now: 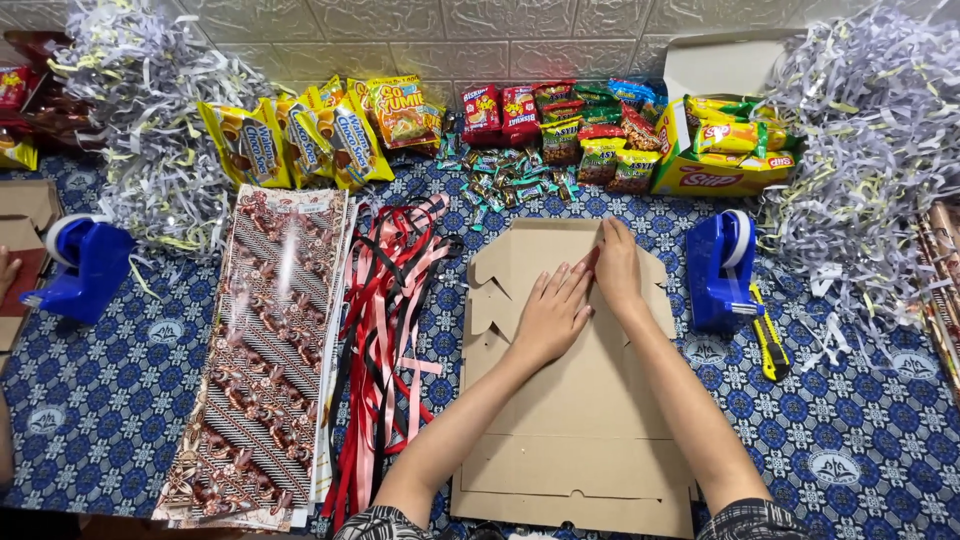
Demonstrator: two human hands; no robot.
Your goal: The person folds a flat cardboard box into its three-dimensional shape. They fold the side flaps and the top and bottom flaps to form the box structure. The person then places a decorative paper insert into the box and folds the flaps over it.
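A flat, unfolded cardboard box blank [575, 400] lies nearest the person, stretching from the front edge of the surface [100, 400] toward the middle, on a blue patterned cloth. Both forearms reach up over it. The left hand [550, 312] lies palm down on the cardboard with fingers straight and close together, gripping nothing. The right hand [617, 268] rests just beside it, touching it at the fingertips, also flat and pressing on the upper part of the blank, fingers together and holding nothing.

To the left of the cardboard lies a bundle of red, pink and black ribbons [390, 340], and further left a stack of brown batik-patterned wrapping sheets [265, 360]. A blue tape dispenser [85, 265] stands near the left edge. To the right of the cardboard stands a second blue tape dispenser [722, 268], with a yellow utility knife [768, 340] just beside it.

Further back, small wrapped candies [510, 180] are scattered just beyond the top edge of the cardboard. Behind them, along the wall, sit yellow snack bags [300, 140], red and green snack packets [560, 125], and an open yellow carton [725, 150] filled with more packets. Heaps of shredded paper [150, 110] fill the far left corner, and another heap of shredded paper strips [860, 150] fills the far right.
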